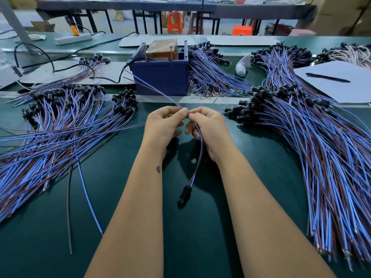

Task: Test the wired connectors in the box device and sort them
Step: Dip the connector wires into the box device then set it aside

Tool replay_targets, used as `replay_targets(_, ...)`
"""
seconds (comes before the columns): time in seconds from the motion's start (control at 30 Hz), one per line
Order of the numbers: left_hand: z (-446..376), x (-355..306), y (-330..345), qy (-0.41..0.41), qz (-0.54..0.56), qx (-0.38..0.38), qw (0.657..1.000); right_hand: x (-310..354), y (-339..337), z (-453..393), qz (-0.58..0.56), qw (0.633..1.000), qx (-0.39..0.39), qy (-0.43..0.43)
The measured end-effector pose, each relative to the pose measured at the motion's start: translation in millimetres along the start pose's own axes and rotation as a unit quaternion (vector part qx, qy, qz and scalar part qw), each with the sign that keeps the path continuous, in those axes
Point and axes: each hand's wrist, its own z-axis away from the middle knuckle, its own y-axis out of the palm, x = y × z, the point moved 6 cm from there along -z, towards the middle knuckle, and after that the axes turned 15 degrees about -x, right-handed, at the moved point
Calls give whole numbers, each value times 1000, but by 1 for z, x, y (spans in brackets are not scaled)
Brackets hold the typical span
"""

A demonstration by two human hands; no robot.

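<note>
Left hand (163,125) and right hand (206,126) meet fingertip to fingertip in front of the blue box device (160,77), each pinching the blue-and-brown wire pair (198,149) of one wired connector. Its black connector plug (184,194) hangs below the hands, nearer the person than the box. Connector bundles lie left (60,125) and right (311,137) of the box on the green table (190,237).

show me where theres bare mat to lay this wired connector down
Bare green mat lies between the forearms, under the hanging black connector, and just ahead of the hands up to the blue box device. The left wire pile and right wire pile crowd both sides.
</note>
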Motion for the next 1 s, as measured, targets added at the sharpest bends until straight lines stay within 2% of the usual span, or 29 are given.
replay_targets(0.13, 0, 0, -1, 9, 4, -15, 1000, -2, -4, -2, 44, 998, -47, -28)
replay_targets(0.33, -7, -3, -11, -3, 36, -57, 998, 0, -15, -5, -3, 994, -106, -26)
replay_targets(0.53, -11, -1, -28, 49, -32, -137, 989, 3, -18, -3, -16, 993, -116, -28)
replay_targets(0.73, -10, -3, -32, 59, -55, -164, 983, 5, -19, -3, -80, 990, -118, -16)
replay_targets(1.0, -15, -3, -39, 69, -63, -191, 977, 4, -20, -4, -88, 988, -123, -16)
